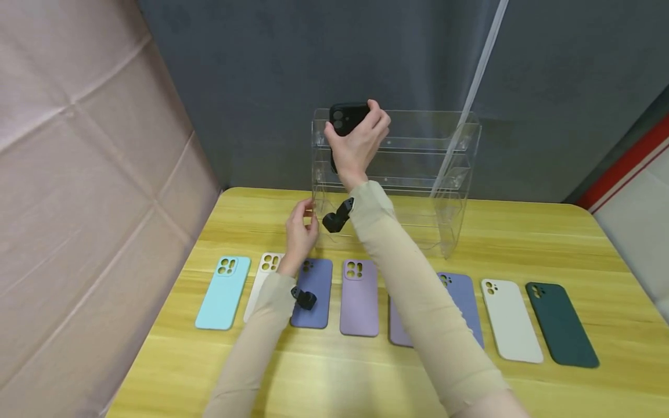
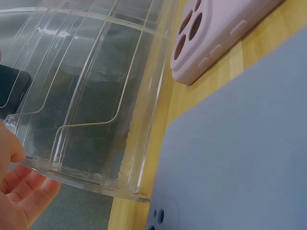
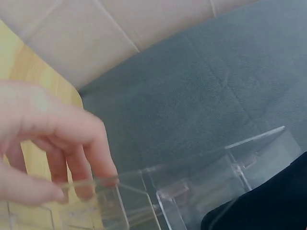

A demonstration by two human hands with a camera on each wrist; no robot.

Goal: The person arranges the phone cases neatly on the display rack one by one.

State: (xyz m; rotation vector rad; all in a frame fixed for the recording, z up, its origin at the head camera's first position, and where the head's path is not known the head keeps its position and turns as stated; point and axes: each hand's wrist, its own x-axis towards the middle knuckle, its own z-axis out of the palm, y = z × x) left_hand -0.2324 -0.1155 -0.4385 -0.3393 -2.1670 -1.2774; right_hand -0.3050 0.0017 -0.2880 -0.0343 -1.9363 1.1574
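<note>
A clear acrylic tiered rack (image 1: 413, 223) stands upright towards the back of the table. My left hand (image 1: 302, 229) pinches its left side panel between thumb and fingers, as the left wrist view (image 2: 21, 196) also shows. At the rack's top tier my right hand (image 1: 360, 142) holds a black phone case (image 1: 349, 116) upright, thumb along its left edge and fingers across to its right edge. The case's camera cutouts sit at its upper left. Its lower part is mostly hidden behind the hand. In the right wrist view the dark case (image 3: 268, 201) overlaps the rack's upper tiers.
Phone cases lie in a row in front: turquoise (image 1: 223, 293), white (image 1: 256, 287), blue (image 1: 319, 293), lilac (image 1: 359, 299), purple (image 1: 399, 328), another blue (image 1: 465, 302), another white (image 1: 512, 322) and dark green (image 1: 561, 325). Behind the wooden table (image 1: 601, 261) hangs a grey curtain (image 1: 261, 87).
</note>
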